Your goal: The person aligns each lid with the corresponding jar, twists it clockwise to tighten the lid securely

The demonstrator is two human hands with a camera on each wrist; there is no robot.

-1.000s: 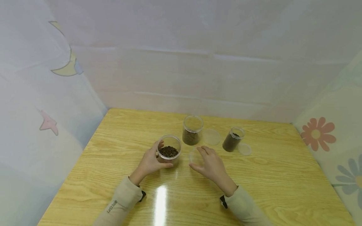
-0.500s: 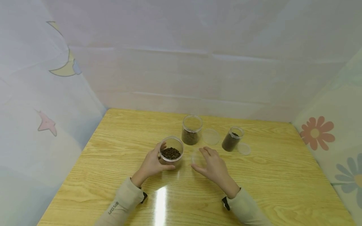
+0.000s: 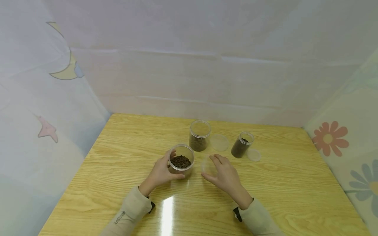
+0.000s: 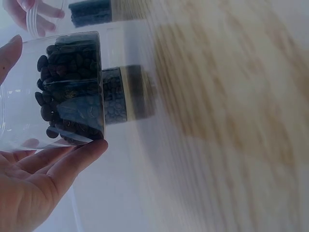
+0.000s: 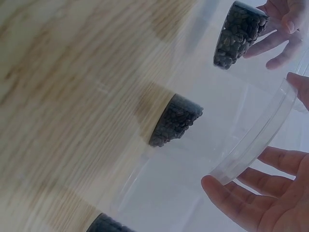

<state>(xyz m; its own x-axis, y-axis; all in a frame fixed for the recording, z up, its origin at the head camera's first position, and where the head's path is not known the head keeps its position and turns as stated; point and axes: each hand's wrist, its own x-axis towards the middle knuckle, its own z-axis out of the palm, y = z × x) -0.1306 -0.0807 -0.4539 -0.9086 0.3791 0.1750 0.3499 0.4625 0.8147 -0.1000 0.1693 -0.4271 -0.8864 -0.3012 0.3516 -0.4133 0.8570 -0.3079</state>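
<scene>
My left hand (image 3: 160,172) grips a clear open jar (image 3: 186,171) partly filled with coffee beans (image 3: 180,161), thumb on the near side and fingers round the far side. In the left wrist view the jar's base (image 4: 102,92) shows above the wooden surface. To its right, my right hand (image 3: 225,175) pinches a round clear lid (image 5: 256,137) by its edge, thumb and fingers on opposite sides. The lid is held tilted, a short gap away from the jar. Part of it is hidden behind the right fingers in the head view.
Behind the hands stands another open jar of beans (image 3: 199,139), a clear lid (image 3: 220,143) lying beside it. Farther right is a narrower open jar (image 3: 240,149) with dark contents and a small lid (image 3: 254,155). Printed cloth walls (image 3: 189,82) border the wooden table (image 3: 283,183).
The left hand has carried the jar a little to the right and nearer the body. The right hand with the lid has also shifted slightly right. The other jars stay put.
</scene>
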